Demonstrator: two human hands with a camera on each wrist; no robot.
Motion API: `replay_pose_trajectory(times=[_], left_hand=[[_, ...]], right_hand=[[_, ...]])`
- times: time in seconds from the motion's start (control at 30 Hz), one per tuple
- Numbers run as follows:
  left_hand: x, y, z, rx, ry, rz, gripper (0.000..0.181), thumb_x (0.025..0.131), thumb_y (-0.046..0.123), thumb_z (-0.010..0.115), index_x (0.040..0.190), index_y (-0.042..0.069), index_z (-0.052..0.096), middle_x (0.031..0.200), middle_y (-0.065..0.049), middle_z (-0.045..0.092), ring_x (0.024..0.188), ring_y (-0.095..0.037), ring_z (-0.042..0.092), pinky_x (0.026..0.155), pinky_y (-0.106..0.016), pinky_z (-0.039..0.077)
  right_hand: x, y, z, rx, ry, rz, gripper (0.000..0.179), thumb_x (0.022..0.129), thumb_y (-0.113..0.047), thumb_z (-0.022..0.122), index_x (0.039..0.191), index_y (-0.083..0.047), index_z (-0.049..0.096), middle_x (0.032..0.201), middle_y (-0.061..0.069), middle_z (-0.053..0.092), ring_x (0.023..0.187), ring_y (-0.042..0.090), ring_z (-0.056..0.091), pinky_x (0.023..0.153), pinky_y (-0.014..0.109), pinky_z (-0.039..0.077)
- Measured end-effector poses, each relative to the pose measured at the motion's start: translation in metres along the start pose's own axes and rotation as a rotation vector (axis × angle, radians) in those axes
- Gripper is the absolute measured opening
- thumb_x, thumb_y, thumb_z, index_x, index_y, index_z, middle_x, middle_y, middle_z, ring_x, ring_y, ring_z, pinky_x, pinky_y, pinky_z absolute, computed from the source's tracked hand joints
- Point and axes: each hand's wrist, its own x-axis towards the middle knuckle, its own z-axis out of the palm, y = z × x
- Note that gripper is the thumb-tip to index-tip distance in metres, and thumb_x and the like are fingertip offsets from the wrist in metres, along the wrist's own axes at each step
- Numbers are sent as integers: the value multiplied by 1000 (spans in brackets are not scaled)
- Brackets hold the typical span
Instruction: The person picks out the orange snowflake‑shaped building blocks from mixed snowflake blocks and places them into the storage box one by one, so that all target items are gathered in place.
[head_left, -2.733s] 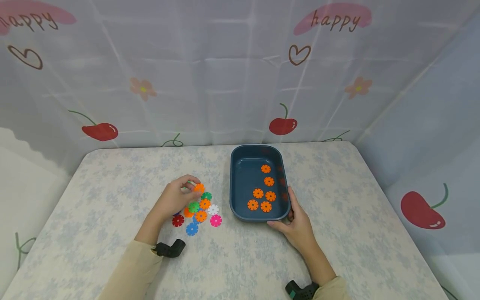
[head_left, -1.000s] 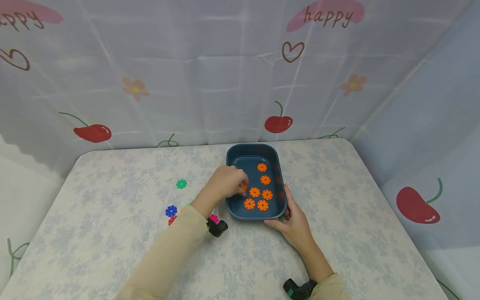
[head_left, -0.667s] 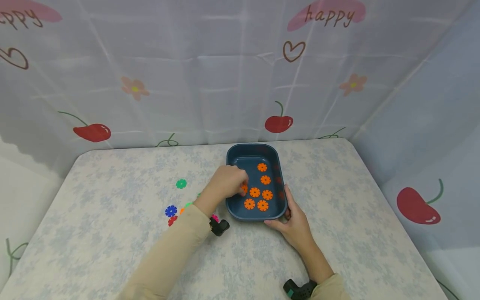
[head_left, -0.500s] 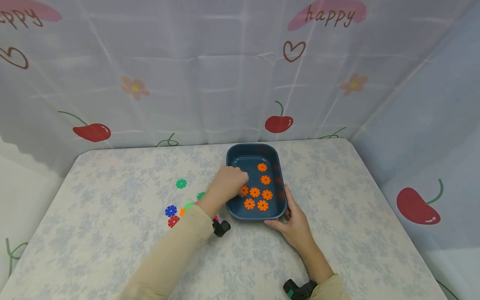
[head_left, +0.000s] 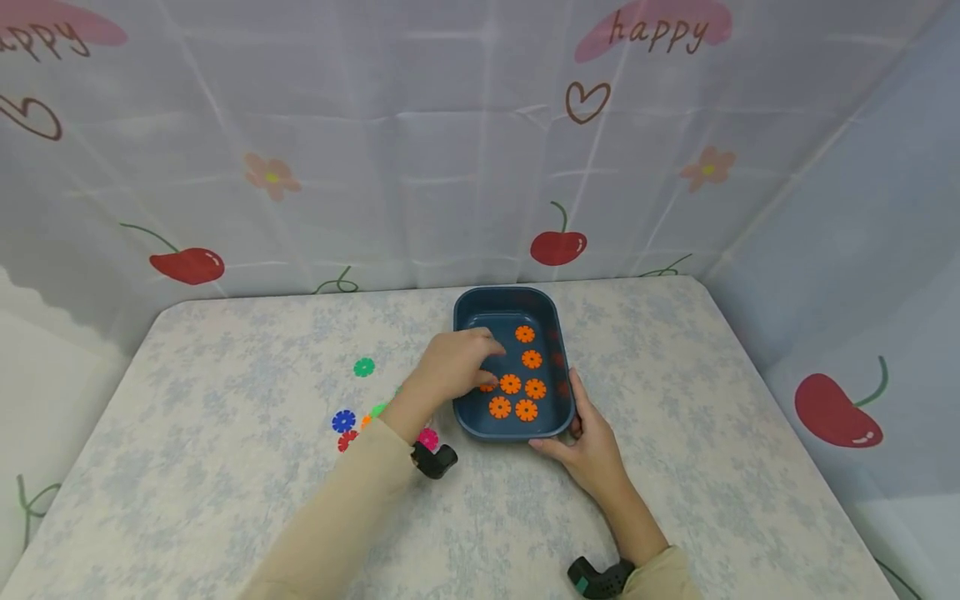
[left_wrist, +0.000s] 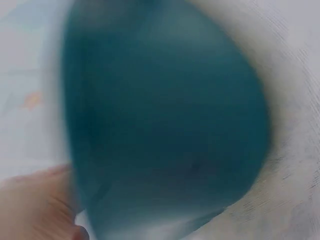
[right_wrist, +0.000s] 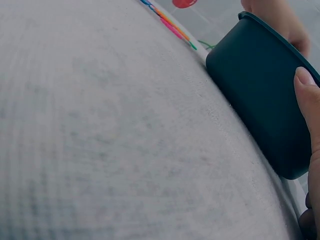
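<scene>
Dotting the tray (head_left: 487, 320), discs (head_left: 532, 359) show only in head view, left grip (head_left: 459, 362) spread, right grip (head_left: 589, 446) pinching tray.

A pale, blue-mottled surface (head_left: 712, 417) spans the lower frame. A dark blue tray (head_left: 506, 436) stands near centre; left of it lie a green disc (head_left: 363, 367), blue disc (head_left: 343, 421), red disc (head_left: 347, 441) and pink disc (head_left: 428, 439).

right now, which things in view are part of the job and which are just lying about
Likely part of the job:
left hand
right hand
dark blue tray
orange notched discs

Seemingly just lying about:
green notched discs
royal blue disc
red disc
pink disc
</scene>
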Motion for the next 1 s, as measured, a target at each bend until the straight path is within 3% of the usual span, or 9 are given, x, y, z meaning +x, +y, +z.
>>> replay_pose_trajectory(times=[0.1,0.13,0.23,0.37,0.57,0.73,1.0], left_hand=[[-20,-13,-13,-227,101,-59,45,84,37,79,126,24,68,120,3,66,100,-19,67,78,-35,55],[-29,-19,-17,-285,136,-86,47,85,37,79,128,24,66,119,2,66,97,-20,66,76,-36,54],[-58,-36,-29,-372,186,-188,48,85,37,78,130,25,64,116,3,66,92,-19,62,73,-34,51],[-98,-62,-30,-376,162,-286,45,87,35,77,130,24,64,120,3,65,98,-23,61,77,-38,52],[-140,-83,-8,-387,58,-386,45,87,33,77,129,20,65,126,-2,65,112,-29,62,88,-51,53],[-157,-88,13,-350,1,-396,47,86,33,78,128,18,65,116,-2,67,105,-24,65,85,-47,54],[-162,-89,29,-317,68,-394,35,86,28,78,118,17,70,106,2,66,93,-18,64,74,-37,52]], right_hand=[[1,1,1,23,-11,-4,114,75,-24,87,160,-12,12,152,18,45,104,18,65,80,12,49],[1,1,2,30,-14,-4,114,76,-25,87,160,-12,12,153,18,43,110,21,65,83,11,49],[1,1,3,49,-23,4,115,76,-25,87,160,-12,10,155,17,41,119,24,63,88,11,49],[0,0,3,40,-17,10,116,75,-25,88,161,-13,11,153,16,44,115,22,64,85,13,50],[-1,0,1,34,-11,22,116,75,-24,88,161,-21,10,156,16,39,124,24,59,91,6,44],[0,-1,1,66,-17,24,116,75,-22,88,161,-20,10,156,17,39,127,25,58,92,6,45],[1,0,1,75,-19,28,115,75,-20,88,161,-14,10,156,16,40,125,25,59,91,6,46]])
